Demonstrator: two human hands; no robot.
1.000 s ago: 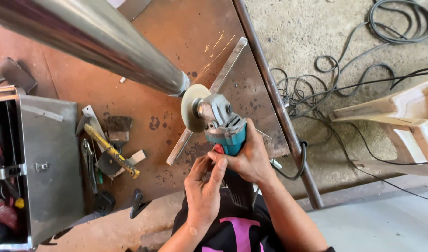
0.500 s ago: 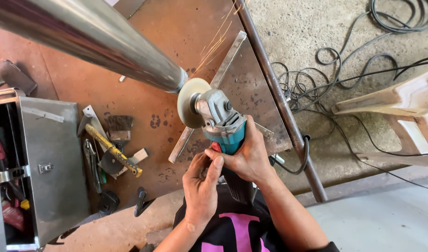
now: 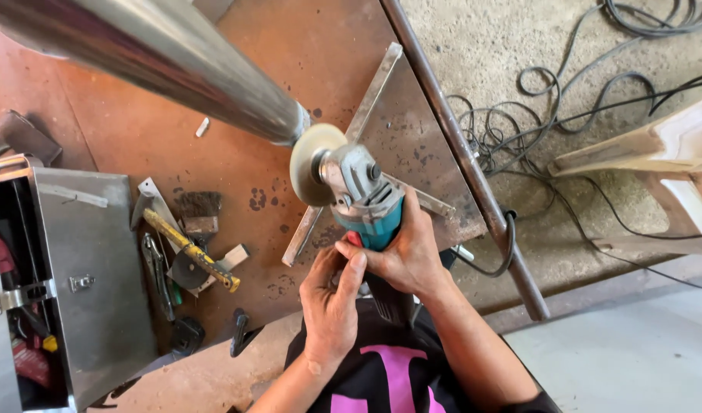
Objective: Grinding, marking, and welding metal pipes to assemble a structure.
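Note:
A teal and grey angle grinder [image 3: 362, 200] is held in front of me, its round disc [image 3: 311, 164] pressed against the lower end of a shiny steel pipe [image 3: 159, 57] that slants in from the upper left. My right hand [image 3: 408, 252] wraps around the grinder's teal body. My left hand [image 3: 332, 302] grips the rear of the grinder just below, its thumb near the red switch. Both hands sit over a rusty steel plate [image 3: 236, 115].
An open metal toolbox [image 3: 68, 283] stands at the left. A yellow-handled hammer [image 3: 190, 248], a wire brush [image 3: 199, 212] and pliers [image 3: 158, 275] lie beside it. A rusty round bar [image 3: 462, 157] runs diagonally at right, with tangled black cables [image 3: 565, 99] and a pale wooden frame [image 3: 657, 160].
The view has drifted slightly; the disc stays against the pipe end. Sparks seen half a second ago are no longer visible. Both hands keep their hold on the grinder.

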